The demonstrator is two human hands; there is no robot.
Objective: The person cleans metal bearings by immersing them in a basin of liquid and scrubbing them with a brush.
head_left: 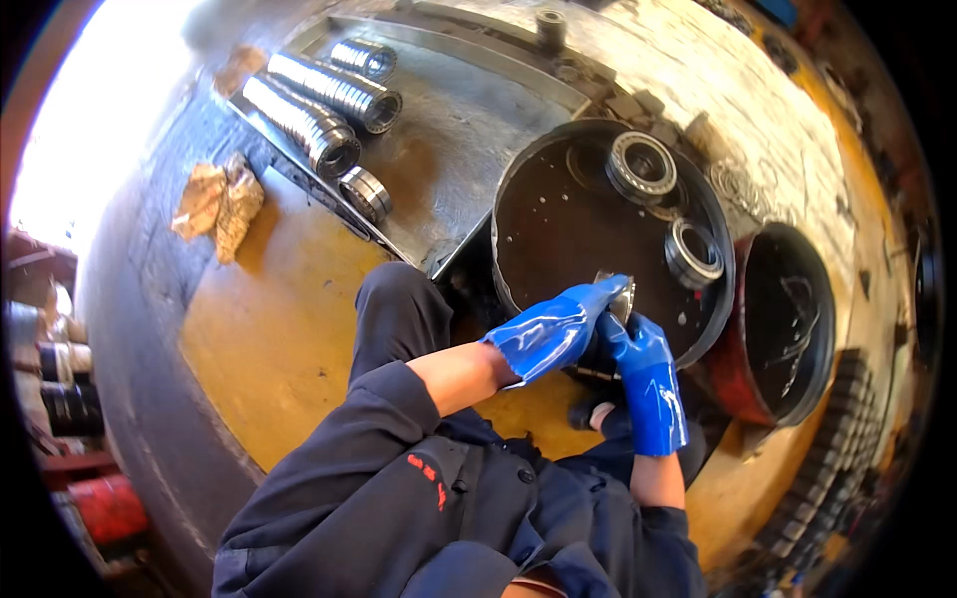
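Note:
Both my hands wear shiny blue rubber gloves and meet over the near rim of a round drum (500,204) of dark liquid. Between them is a bearing ring (623,301), seen nearly edge-on and mostly covered by the gloves. My left hand (573,314) closes on it from the left. My right hand (641,349) has its fingers wrapped on the ring's near right side. Two metal ball bearings sit in the drum, a larger bearing (641,167) at the far side and a smaller bearing (694,253) at the right.
A metal tray (469,130) left of the drum holds rows of stacked bearings (334,92) and a single bearing (365,193). Crumpled brown paper (219,204) lies further left. A red drum (738,369) with wire inside stands right. Dark stacked parts (822,468) line the lower right.

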